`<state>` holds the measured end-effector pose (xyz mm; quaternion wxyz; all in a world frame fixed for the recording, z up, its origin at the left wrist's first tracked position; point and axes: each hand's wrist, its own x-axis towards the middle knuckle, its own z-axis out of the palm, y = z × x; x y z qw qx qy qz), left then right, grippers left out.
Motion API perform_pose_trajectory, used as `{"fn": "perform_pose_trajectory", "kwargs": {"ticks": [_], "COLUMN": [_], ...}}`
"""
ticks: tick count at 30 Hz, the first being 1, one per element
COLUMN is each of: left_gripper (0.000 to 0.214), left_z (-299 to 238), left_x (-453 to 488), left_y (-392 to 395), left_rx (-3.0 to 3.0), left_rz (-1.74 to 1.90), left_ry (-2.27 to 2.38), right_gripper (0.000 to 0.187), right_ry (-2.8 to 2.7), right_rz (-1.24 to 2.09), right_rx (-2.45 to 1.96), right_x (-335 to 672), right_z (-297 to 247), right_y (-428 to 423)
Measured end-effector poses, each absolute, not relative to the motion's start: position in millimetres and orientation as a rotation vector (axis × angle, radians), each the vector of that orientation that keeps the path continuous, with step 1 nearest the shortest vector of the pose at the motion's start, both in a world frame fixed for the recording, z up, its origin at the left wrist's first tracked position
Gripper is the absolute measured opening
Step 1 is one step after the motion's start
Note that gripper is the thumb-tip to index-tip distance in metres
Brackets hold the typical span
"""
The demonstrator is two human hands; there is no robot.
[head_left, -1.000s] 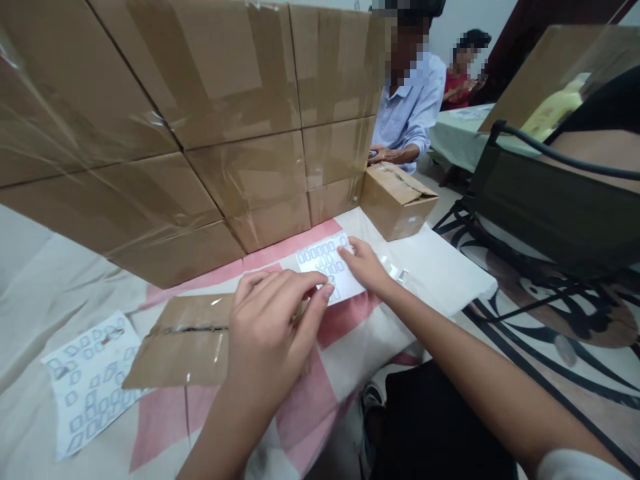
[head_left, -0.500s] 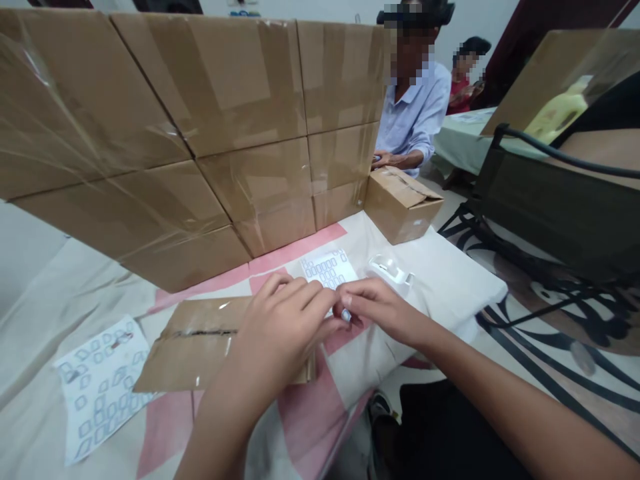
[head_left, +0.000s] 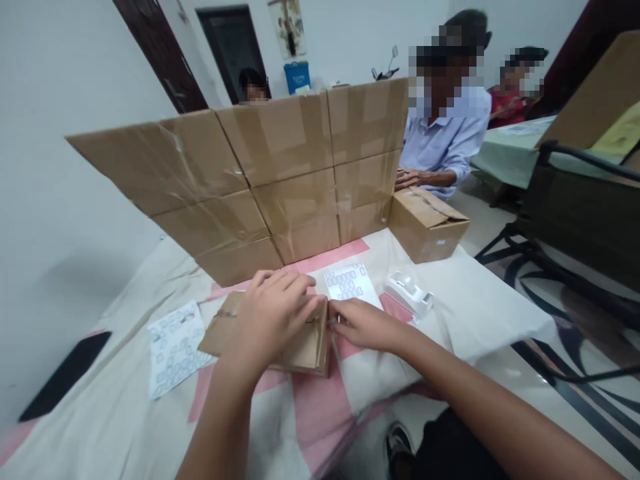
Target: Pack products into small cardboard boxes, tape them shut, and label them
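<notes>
My left hand (head_left: 273,313) lies on top of a small brown cardboard box (head_left: 300,347), fingers curled over its right end. My right hand (head_left: 363,323) is closed in a pinch at the box's right end; what it pinches is too small to name. Just behind my hands lies a white sticker sheet (head_left: 347,283) printed with small blue labels. A white tape dispenser (head_left: 409,293) sits right of that sheet.
A wall of taped cardboard boxes (head_left: 280,173) stands behind. Another sticker sheet (head_left: 173,347) lies at left, a dark flat object (head_left: 65,373) further left. A person in a light blue shirt (head_left: 440,143) has hands on a brown box (head_left: 430,223). A black chair (head_left: 580,200) is at right.
The camera has pulled back and tilted up. My right hand left the sticker sheet and came to the box's right end, pinched. My left hand stayed on the box.
</notes>
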<state>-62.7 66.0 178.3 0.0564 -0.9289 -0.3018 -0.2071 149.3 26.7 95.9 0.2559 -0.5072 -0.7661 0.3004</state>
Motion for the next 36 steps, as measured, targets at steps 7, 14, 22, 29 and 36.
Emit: {"fn": "perform_pose_trajectory", "kwargs": {"ticks": [7, 14, 22, 29, 36], "left_gripper": [0.037, 0.043, 0.049, 0.046, 0.047], "left_z": [149, 144, 137, 141, 142], "left_x": [-102, -98, -108, -101, -97], "left_y": [90, 99, 101, 108, 111], "left_rx": [-2.815, -2.946, -2.946, -2.928, -2.928], "left_rz": [-0.328, -0.157, -0.22, -0.112, -0.024], "left_ry": [-1.531, -1.55, -1.548, -1.55, -1.516], "right_gripper": [0.012, 0.018, 0.008, 0.005, 0.007], "right_ry": [-2.143, -2.059, -2.207, -2.254, -2.061], "right_rz": [0.699, 0.922, 0.824, 0.867, 0.961], "right_rx": [-1.349, -1.37, -1.231, -1.151, -1.176], "right_x": [146, 165, 147, 148, 150], "right_z": [81, 76, 71, 53, 35], "right_y": [32, -10, 29, 62, 59]}}
